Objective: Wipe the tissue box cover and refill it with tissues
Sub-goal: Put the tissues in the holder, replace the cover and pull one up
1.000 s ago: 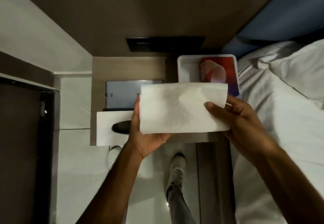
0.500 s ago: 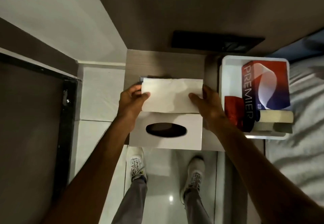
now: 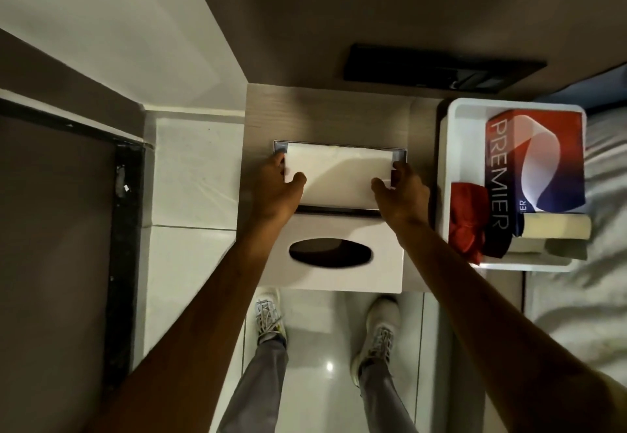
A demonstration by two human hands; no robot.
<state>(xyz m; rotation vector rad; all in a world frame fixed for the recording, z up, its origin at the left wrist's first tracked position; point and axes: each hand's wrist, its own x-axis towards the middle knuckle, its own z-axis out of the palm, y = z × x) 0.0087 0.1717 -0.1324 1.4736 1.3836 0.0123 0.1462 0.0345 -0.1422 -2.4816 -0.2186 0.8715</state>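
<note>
A stack of tissues [image 3: 339, 178] is gripped at its ends by the left hand [image 3: 276, 188] and right hand [image 3: 402, 193], over a gray tray [image 3: 400, 153] on the table [image 3: 325, 117]. The white cover [image 3: 339, 283] is placed just in front.

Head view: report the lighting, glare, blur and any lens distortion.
Head view: dim, warm light; a bright glare spot on the glossy floor tile between the shoes; the tissue stack carries a soft shadow; the cover's oval slot looks slightly smeared; wide-angle bending splays the wall edges and both forearms outward.
</note>
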